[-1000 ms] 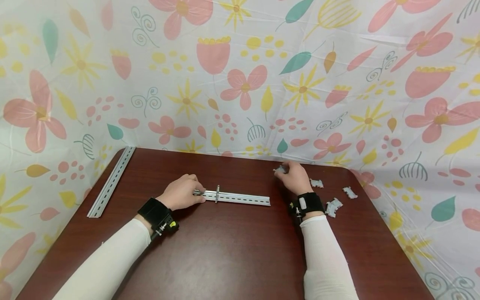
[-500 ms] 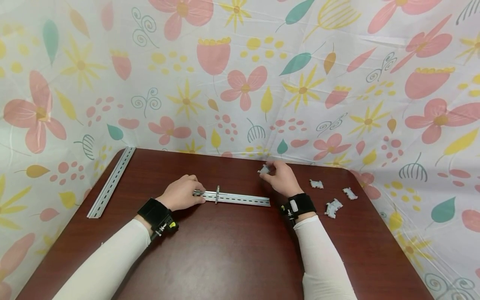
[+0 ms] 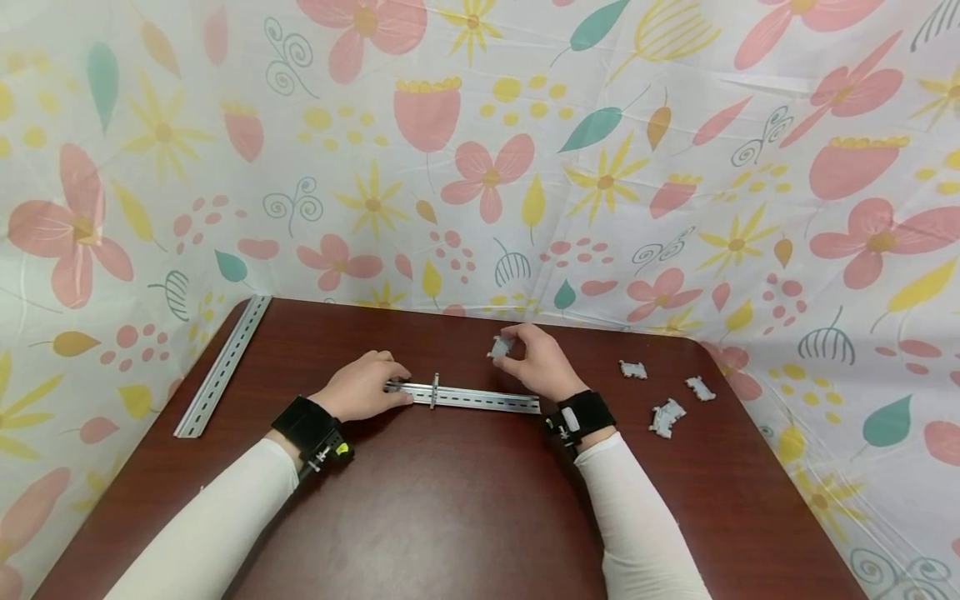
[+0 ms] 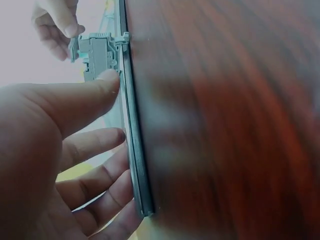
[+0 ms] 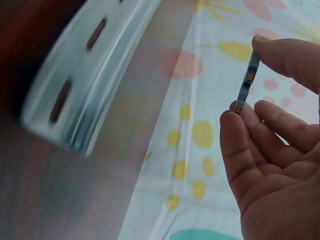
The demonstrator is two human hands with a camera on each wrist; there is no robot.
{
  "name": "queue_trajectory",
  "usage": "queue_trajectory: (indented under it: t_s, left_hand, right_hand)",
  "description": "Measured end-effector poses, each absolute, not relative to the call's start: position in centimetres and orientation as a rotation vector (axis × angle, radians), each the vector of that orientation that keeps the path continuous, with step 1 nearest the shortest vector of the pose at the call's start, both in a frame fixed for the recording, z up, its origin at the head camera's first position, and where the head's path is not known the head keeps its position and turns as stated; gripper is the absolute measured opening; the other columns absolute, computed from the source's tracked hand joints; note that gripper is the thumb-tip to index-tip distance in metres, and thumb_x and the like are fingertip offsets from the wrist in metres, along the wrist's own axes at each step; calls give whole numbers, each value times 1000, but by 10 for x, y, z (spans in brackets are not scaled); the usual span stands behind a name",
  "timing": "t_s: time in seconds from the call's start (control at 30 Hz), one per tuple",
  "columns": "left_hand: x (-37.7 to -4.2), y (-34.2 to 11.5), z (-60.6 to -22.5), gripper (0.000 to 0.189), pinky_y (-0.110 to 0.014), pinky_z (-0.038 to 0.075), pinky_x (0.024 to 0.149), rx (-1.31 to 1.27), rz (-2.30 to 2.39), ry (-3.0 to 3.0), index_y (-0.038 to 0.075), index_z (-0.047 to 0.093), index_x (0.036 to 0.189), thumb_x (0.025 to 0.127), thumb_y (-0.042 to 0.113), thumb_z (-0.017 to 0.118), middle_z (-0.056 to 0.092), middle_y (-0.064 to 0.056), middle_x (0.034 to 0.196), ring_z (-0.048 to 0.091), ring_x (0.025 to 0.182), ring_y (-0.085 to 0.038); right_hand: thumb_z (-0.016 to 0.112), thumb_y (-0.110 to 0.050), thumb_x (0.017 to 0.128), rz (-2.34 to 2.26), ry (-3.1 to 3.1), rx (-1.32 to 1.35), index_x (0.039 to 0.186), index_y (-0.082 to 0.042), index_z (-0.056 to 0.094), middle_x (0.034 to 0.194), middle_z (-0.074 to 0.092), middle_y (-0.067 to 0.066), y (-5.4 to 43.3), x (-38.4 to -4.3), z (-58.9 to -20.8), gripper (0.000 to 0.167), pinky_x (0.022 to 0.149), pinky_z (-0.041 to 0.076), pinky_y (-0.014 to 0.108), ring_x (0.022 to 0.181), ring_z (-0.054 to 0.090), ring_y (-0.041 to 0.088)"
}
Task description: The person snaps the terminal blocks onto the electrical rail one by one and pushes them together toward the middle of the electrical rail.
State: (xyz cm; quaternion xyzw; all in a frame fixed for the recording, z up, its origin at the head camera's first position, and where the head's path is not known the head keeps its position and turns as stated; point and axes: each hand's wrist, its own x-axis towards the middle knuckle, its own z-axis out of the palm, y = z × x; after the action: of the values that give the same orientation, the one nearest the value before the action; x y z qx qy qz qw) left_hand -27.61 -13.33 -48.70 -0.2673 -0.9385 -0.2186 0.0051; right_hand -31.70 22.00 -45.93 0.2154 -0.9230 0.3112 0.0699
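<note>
My left hand point(image 3: 363, 386) grips the left end of a slotted metal DIN rail point(image 3: 487, 399), thumb on the near side and fingers on the far side. A thin grey terminal block point(image 3: 435, 390) stands across this rail, just right of the hand. In the left wrist view, the thumb tip overlaps the grey terminal block point(image 4: 100, 52). Above and behind the rail, my right hand point(image 3: 546, 365) pinches another grey terminal block point(image 3: 500, 347) between thumb and fingertips. The right wrist view shows this held block point(image 5: 247, 84) edge-on, apart from the rail point(image 5: 75, 95).
A second slotted rail point(image 3: 223, 367) lies along the table's left edge. Several loose grey terminal blocks point(image 3: 666, 417) lie at the right of the brown table point(image 3: 450, 500). A flower-patterned cloth point(image 3: 480, 108) hangs behind the table and along its sides.
The right hand has moved left with the terminal block, from near the loose blocks to behind the rail's right half. The left hand has stayed nearly still on the rail.
</note>
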Motion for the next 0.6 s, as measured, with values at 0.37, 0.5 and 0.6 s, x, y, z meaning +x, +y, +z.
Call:
queue_trajectory:
  t_s: [0.37, 0.5, 0.6]
  left_hand:
    - [-278, -136, -485, 35, -43, 56, 90, -827, -762, -2908, 9, 83, 128, 105, 35, 81, 72, -1, 110, 64, 104, -23]
    - [-278, -137, -481, 28, -46, 56, 94, -783, -829, -2887, 11, 84, 125, 109, 33, 76, 75, -1, 112, 66, 109, -24]
    - [-277, -135, -477, 26, -46, 57, 94, -750, -937, -2877, 14, 84, 123, 112, 34, 71, 76, 1, 111, 68, 105, -21]
  right_hand:
    - [92, -19, 96, 991, -2752, 865, 140, -5, 72, 125, 72, 3, 193, -307, -459, 51, 89, 60, 41, 104, 70, 21]
    - [93, -16, 94, 989, -2723, 959, 141, -2, 71, 126, 71, 4, 183, -304, -459, 53, 90, 62, 40, 104, 72, 22]
    - [93, -15, 94, 1000, -2711, 1013, 146, -1, 67, 131, 71, 5, 175, -299, -459, 59, 94, 62, 41, 109, 73, 22]
